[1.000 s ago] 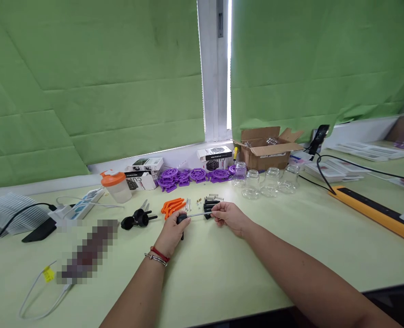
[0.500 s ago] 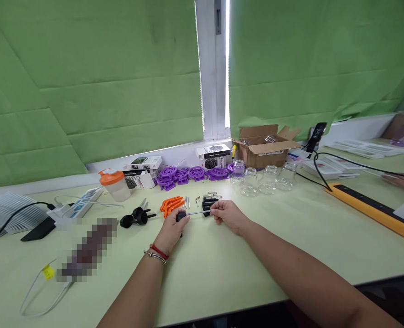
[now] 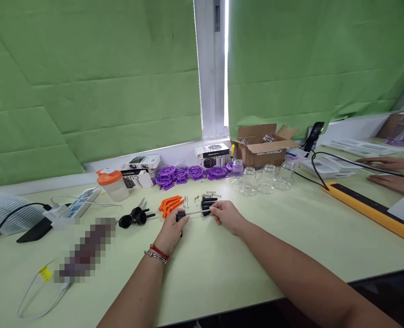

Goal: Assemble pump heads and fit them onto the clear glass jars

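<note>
My left hand (image 3: 172,228) is closed around a black part (image 3: 180,216) with a thin metal rod (image 3: 195,212) that points to the right. At the rod's far end, the fingertips of my right hand (image 3: 227,216) are pinched together; a small piece between them cannot be made out. Just behind the rod lie several black handle-like pieces (image 3: 209,201), with springs (image 3: 211,194) beyond them. Orange cranks (image 3: 170,205), metal pins (image 3: 186,201) and tiny brass-coloured bits (image 3: 197,199) are spread behind my left hand. Black cup-shaped parts (image 3: 137,217) rest farther left.
Purple wheel-like parts (image 3: 195,172), small boxes (image 3: 210,159), glass jars (image 3: 248,184) and an open carton (image 3: 266,152) line the back. An orange-lidded shaker (image 3: 113,184) and power strip (image 3: 85,202) stand left. Another person's hands (image 3: 390,173) are at right, beyond a yellow-orange bar (image 3: 369,212).
My hands and the rod stay almost where they were. The other person's hands now reach farther in at the right. The view has shifted slightly.
</note>
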Demonstrator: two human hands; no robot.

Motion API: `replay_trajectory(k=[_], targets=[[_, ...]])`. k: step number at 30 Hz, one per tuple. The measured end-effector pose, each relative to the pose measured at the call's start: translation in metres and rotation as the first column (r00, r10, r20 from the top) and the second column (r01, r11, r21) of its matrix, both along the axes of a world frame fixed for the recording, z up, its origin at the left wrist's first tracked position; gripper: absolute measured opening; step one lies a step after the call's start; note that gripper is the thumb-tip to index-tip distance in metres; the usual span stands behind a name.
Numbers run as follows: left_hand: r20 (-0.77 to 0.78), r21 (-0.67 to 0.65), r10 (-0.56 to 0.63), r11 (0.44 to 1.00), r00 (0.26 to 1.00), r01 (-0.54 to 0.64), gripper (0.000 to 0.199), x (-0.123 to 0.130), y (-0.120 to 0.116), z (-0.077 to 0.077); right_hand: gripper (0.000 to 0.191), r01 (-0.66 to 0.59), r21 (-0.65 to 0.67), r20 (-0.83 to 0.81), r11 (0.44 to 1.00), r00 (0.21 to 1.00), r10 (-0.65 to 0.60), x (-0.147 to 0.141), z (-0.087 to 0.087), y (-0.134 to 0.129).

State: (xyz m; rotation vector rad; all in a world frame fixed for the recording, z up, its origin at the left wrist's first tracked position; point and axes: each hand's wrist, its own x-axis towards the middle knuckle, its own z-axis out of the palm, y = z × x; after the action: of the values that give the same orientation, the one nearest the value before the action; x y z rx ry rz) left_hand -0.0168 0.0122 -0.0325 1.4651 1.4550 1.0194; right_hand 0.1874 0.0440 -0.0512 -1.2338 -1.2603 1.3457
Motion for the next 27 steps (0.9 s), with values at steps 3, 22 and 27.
replay_trajectory(k=[3,22,27], targets=[[-0.001,0.0,-0.003,1.0,1.0,0.003,0.036,0.0,-0.001,-0.001,0.02,0.007,-0.006,0.036,1.0,0.999,-0.007,-0.001,0.003,-0.002],[0.014,-0.024,-0.033,0.999,0.999,0.033,0.034,0.0,-0.004,0.005,0.04,-0.033,0.108,0.307,0.994,0.952,-0.002,-0.002,-0.004,0.0],[0.065,-0.047,-0.039,0.998,0.997,0.042,0.036,0.0,-0.004,0.005,0.043,-0.054,0.127,0.318,0.99,0.948,0.011,-0.001,-0.005,0.001]])
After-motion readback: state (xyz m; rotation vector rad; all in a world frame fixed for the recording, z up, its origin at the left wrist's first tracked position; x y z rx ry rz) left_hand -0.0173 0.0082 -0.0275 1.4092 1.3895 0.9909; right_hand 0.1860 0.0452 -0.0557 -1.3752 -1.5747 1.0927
